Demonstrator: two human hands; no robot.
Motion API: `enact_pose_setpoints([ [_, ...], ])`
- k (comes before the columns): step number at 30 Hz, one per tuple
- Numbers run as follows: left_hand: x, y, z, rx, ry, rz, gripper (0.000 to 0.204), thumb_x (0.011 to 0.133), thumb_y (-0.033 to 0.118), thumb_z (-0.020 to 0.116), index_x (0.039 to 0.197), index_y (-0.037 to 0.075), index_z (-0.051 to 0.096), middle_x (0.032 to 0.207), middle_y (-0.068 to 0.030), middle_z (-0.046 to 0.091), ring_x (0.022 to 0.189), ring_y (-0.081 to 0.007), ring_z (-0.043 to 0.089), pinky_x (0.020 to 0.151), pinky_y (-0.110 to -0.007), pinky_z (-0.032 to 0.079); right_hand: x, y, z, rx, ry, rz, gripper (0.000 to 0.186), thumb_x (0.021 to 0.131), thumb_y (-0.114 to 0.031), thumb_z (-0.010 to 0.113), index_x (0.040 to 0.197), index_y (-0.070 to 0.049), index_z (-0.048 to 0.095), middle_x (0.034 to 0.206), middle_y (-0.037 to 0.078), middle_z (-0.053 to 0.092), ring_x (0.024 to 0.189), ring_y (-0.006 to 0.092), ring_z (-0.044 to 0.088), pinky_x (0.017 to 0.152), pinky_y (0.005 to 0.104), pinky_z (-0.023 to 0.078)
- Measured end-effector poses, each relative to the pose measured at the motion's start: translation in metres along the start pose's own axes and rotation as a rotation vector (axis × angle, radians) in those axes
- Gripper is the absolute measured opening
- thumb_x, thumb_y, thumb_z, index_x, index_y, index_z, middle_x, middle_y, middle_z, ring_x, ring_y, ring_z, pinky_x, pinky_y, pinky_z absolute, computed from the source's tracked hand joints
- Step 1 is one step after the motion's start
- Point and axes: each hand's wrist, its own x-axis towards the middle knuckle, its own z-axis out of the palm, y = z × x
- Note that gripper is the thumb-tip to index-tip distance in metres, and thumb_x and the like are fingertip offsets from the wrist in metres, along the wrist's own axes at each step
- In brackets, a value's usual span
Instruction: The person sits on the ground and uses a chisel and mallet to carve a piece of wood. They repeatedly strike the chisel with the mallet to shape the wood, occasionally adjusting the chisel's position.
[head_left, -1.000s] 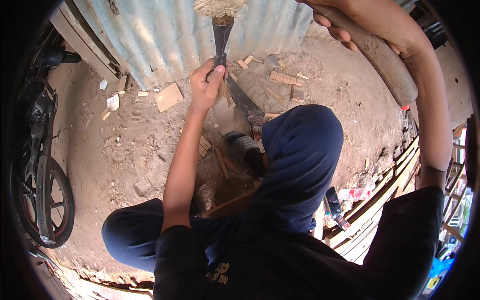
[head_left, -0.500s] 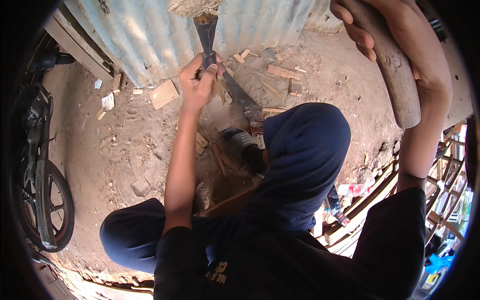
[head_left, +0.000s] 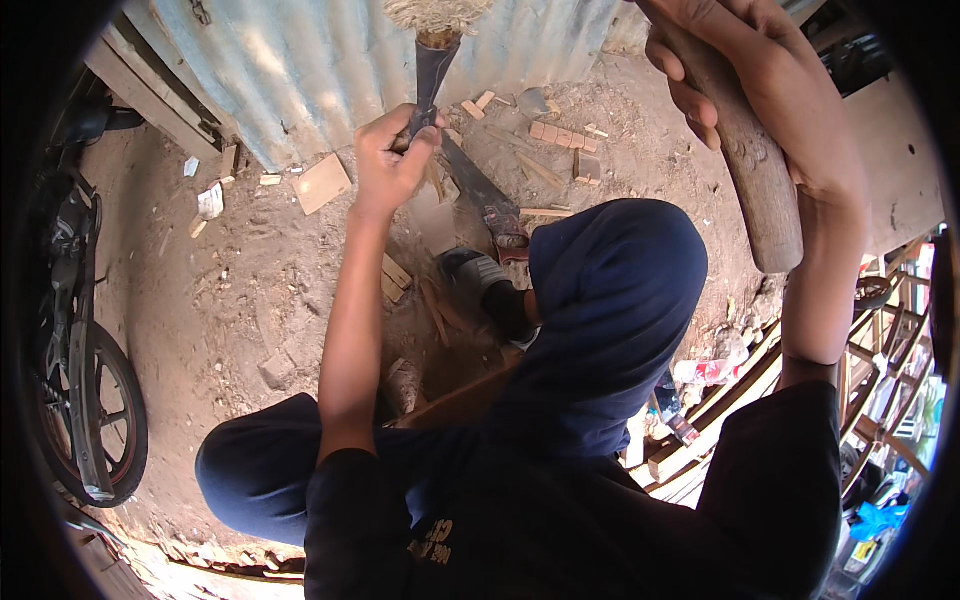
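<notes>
My left hand [head_left: 392,165] is closed around a socket chisel [head_left: 435,75], held out in front of me. Its dark metal socket widens upward to a frayed, mushroomed wooden head [head_left: 438,14], cut off by the top edge of the picture. The chisel's lower end is hard to make out below my fist. Raised high on the right, my right hand [head_left: 785,105] wraps around a thick, round wooden stick [head_left: 755,185], perhaps a mallet's handle; its lower end hangs beside my wrist, and its top is out of view. Stick and chisel are well apart.
A handsaw [head_left: 478,187] lies on the dirt beyond my foot [head_left: 475,270]. Small wood blocks [head_left: 563,136] and a square board [head_left: 322,184] are scattered about. Corrugated metal sheeting [head_left: 330,70] stands ahead, a motorcycle [head_left: 95,400] at left, and wooden slats [head_left: 740,400] at right.
My right hand has shifted left and the stick's lower end slightly down. The chisel's frayed head has swung to the right, while my left hand stays nearly in place.
</notes>
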Motion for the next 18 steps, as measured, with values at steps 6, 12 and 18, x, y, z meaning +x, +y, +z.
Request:
enact_pose_setpoints([
  [6,0.002,0.004,0.001,-0.217,-0.021,-0.011,0.025,0.092,0.015,0.054,0.092,-0.005,0.069,0.073,-0.0066,0.063,0.065,-0.0116,0.056,0.062,-0.027,0.044,0.003,0.017,0.011,-0.26,-0.132,-0.128,0.03,0.104,-0.029,0.054,0.096,-0.001,0.062,0.061,0.002,0.058,0.049,0.0095,0.056,0.048,0.0244,0.047],
  [12,0.005,0.008,0.002,-0.24,-0.053,-0.036,0.039,0.1,0.028,0.048,0.095,-0.005,0.067,0.079,-0.0086,0.063,0.071,-0.0153,0.057,0.069,-0.03,0.046,-0.008,0.015,0.006,-0.158,-0.113,-0.097,0.026,0.102,-0.024,0.058,0.095,0.0,0.064,0.063,0.003,0.061,0.052,0.0085,0.058,0.048,0.0245,0.046],
  [18,0.006,0.008,-0.001,-0.275,-0.031,-0.086,0.035,0.102,0.027,0.052,0.096,-0.004,0.066,0.079,-0.0077,0.064,0.071,-0.0132,0.057,0.069,-0.028,0.045,0.003,0.043,0.034,-0.206,0.105,-0.266,0.028,0.102,-0.027,0.059,0.108,-0.001,0.062,0.066,-0.001,0.054,0.05,0.0051,0.051,0.047,0.021,0.039],
])
